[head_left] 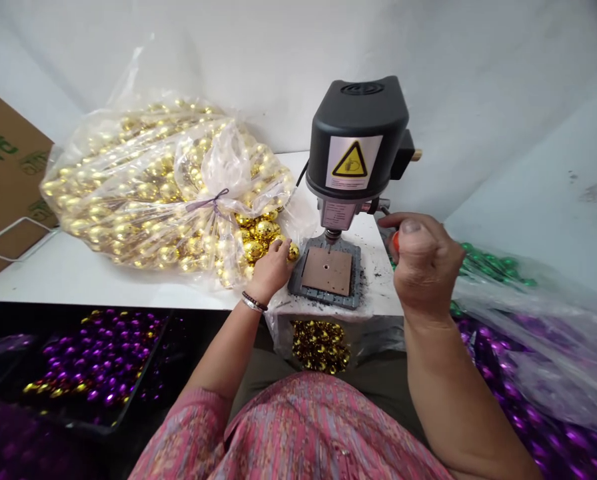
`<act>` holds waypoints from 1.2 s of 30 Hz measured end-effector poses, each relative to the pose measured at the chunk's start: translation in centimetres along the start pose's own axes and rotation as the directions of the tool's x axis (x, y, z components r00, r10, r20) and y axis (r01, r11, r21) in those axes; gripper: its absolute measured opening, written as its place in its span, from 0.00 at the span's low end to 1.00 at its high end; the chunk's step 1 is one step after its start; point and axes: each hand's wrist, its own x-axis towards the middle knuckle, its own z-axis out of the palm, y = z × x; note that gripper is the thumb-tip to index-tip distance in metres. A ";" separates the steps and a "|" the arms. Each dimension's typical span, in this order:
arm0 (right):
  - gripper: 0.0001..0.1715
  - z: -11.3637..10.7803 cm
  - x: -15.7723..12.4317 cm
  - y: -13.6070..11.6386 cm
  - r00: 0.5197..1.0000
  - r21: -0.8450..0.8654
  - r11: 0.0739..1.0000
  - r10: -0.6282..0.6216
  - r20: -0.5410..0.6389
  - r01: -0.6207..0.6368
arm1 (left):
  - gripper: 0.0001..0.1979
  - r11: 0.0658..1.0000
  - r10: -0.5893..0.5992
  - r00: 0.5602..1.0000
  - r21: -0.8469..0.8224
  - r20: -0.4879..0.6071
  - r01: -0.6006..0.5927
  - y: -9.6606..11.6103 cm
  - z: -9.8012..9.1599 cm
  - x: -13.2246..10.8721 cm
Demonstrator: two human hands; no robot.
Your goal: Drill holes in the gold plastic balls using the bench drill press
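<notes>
Gold balls (pixel 266 230) sit on a white bench (pixel 78 283), most of them packed in a bulging clear bag (pixel 228 160), with a cluster bare of plastic at its right side, near the press. A carton (pixel 8 173) stands at the far left, and purple balls (pixel 98 353) fill a bin (pixel 137 390) below the bench. The black press (pixel 348 194), bearing a yellow warning sign, stands just right of the bag, dark crumbs scattered around its base.

A person in a pink patterned top works with bare hands. The right hand (pixel 423 263) is closed in a fist beside the press, around what appears to be its handle. The left hand (pixel 272 269) reaches to the bare cluster with fingers bent, its tips at one ball (pixel 293 251); whether it grips that ball is unclear. A brown plate (pixel 313 277) lies flat on the press base, a small hole near its middle. Purple string (pixel 208 202) gathers the bag's plastic, and an orange knob (pixel 395 241) peeks out by the right thumb.

Each ball looks light, hard-shelled and slick, likely to roll and perhaps to dent if squeezed; opposite sides, between thumb and fingertips, seem the surest hold
</notes>
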 end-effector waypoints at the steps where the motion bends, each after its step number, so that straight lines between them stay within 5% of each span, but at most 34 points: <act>1: 0.21 0.0 0.0 -0.1 1.000 0.003 1.000 0.004 -0.002 -0.004 | 0.27 1.000 -0.011 0.999 0.020 0.037 0.010 0.1 0.0 0.2; 5: 0.22 0.0 0.1 -0.3 1.000 0.036 0.999 0.010 0.008 -0.010 | 0.23 0.998 -0.051 0.998 -0.029 0.034 0.052 -0.2 -0.2 0.4; 8: 0.22 0.0 0.1 -0.2 0.999 0.052 0.998 0.018 0.026 -0.020 | 0.24 0.944 -0.104 0.995 -0.314 0.005 0.100 -0.5 -0.9 -0.3; 10: 0.22 0.0 0.1 -0.2 1.000 0.067 0.998 0.014 0.028 -0.016 | 0.26 0.758 -0.127 0.988 -0.634 0.091 0.155 -0.6 -1.3 -1.4; 12: 0.22 0.1 0.1 -0.2 1.000 0.082 0.997 0.012 0.025 -0.014 | 0.27 0.424 -0.098 0.966 -0.868 0.241 0.259 -0.5 -1.4 -2.7; 14: 0.23 0.1 0.1 -0.1 1.000 0.092 0.996 0.010 0.019 -0.012 | 0.26 0.124 -0.071 0.933 -0.926 0.352 0.358 -0.3 -1.1 -3.7; 17: 0.24 0.1 0.1 -0.1 1.000 0.091 0.996 -0.003 0.027 0.000 | 0.21 -0.064 -0.092 0.907 -0.912 0.411 0.406 0.2 -0.3 -4.4; 20: 0.25 0.1 0.2 0.0 0.999 0.076 0.997 -0.018 0.047 0.014 | 0.22 0.034 -0.126 0.910 -0.915 0.395 0.402 0.8 0.3 -4.3; 24: 0.25 0.0 0.2 -0.1 0.997 0.069 0.997 -0.026 0.073 0.021 | 0.29 0.443 -0.132 0.949 -0.839 0.286 0.315 1.8 0.7 -3.2; 29: 0.22 -0.1 0.4 -0.4 0.995 0.077 0.996 -0.049 0.092 0.042 | 0.26 0.725 -0.043 0.973 -0.663 0.228 0.187 2.8 1.0 -1.8; 36: 0.24 -0.3 4.2 -3.2 0.996 -0.074 0.994 -0.083 0.037 0.085 | 0.23 0.854 -0.008 0.977 -0.507 0.213 0.118 3.5 0.8 -0.4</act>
